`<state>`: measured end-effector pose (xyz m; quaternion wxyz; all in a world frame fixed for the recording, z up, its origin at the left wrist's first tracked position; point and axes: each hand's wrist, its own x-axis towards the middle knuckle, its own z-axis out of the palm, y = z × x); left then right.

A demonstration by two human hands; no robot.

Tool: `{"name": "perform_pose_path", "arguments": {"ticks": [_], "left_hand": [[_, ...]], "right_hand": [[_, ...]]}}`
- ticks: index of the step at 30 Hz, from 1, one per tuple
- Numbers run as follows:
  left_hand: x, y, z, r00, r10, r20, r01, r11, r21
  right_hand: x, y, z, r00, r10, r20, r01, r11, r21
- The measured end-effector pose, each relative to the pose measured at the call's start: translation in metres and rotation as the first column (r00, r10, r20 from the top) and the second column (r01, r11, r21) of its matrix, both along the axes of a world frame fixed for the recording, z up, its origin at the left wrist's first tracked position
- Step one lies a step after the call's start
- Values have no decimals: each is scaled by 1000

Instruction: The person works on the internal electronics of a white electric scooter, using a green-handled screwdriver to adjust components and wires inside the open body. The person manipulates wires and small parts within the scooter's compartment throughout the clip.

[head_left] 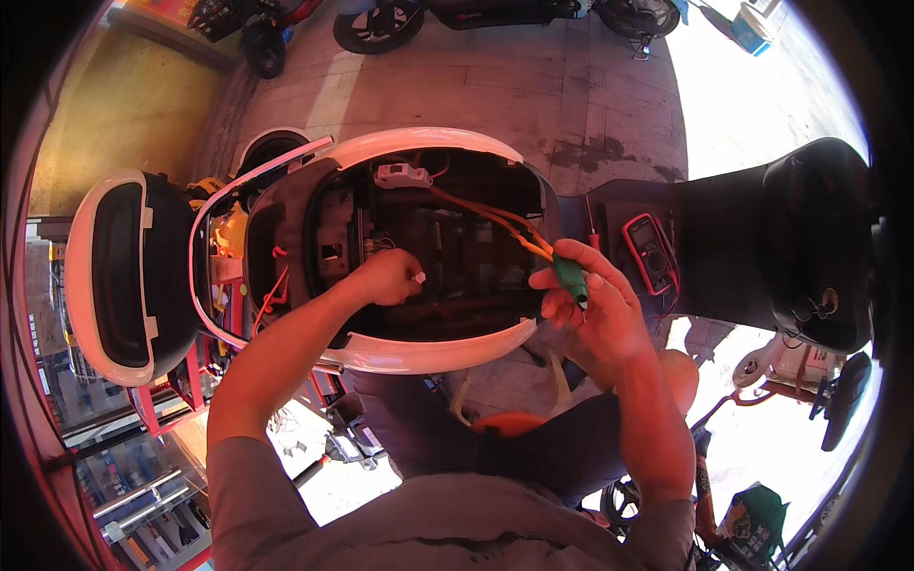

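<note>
Sitting gripped in the right hand (606, 306) is a green connector (571, 278); the left hand (388, 276) pinches a white piece (419, 278).

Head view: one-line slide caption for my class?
Green connector in right hand, white piece in left hand above open compartment.

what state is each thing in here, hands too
Bare left hand: closed on a small white piece
Bare right hand: gripping a green tapered connector
Thin orange cables: joined to the connector
White-rimmed oval compartment: open
Rectangular red-and-black multimeter: face up, on or off unclear
Blue-and-black two-wheeler: standing upright
</note>
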<state>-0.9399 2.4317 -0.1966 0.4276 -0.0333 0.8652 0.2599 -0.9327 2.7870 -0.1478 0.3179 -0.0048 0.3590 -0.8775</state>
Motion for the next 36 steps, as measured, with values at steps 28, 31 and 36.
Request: {"name": "perform_pose_path", "arguments": {"ticks": [28,31,36], "left_hand": [[38,3,59,948,88,-305,-71,995,68],[38,3,56,941,123,-314,-93,990,107],[39,1,57,944,113,-310,-79,989,122]], "right_hand": [[-20,-134,-69,884,261,388,-274,962,-24],[-20,-132,-72,884,276,378,-272,960,-65],[-21,-136,-70,895,267,358,-298,954,34]]}}
